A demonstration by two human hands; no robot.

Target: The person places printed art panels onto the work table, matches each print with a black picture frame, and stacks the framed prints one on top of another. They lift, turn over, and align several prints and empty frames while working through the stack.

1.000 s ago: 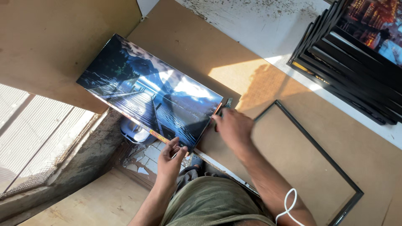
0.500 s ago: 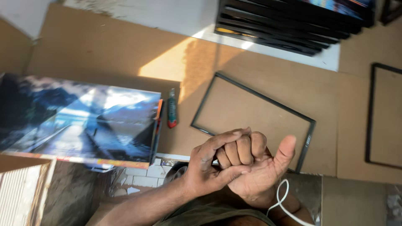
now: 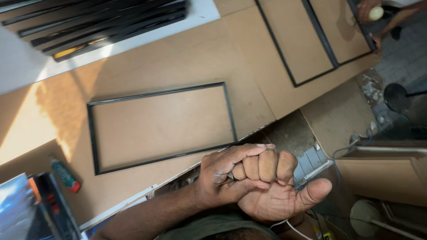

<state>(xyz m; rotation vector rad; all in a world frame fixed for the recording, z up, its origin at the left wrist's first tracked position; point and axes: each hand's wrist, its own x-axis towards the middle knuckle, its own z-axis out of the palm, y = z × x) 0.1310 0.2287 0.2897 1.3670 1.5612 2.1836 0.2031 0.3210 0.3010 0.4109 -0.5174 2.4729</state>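
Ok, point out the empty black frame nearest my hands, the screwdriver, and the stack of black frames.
empty black frame (image 3: 229, 113), head view, on its right-hand bar.
screwdriver (image 3: 63, 174), head view, on its green handle.
stack of black frames (image 3: 102, 22), head view, on the middle of the pile, top left.

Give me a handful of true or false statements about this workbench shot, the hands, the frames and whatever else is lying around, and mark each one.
1. The left hand is wrapped around the curled fingers of the right hand. True.
2. The black rectangular frame nearest the hands lies flat on the brown board. True.
3. A glossy picture fills that frame. False: only bare brown board shows inside it.
4. The green-handled tool is held in the right hand. False: it lies on the board, left of the frame, apart from both hands.
5. A stack of black frames sits at the upper left. True.
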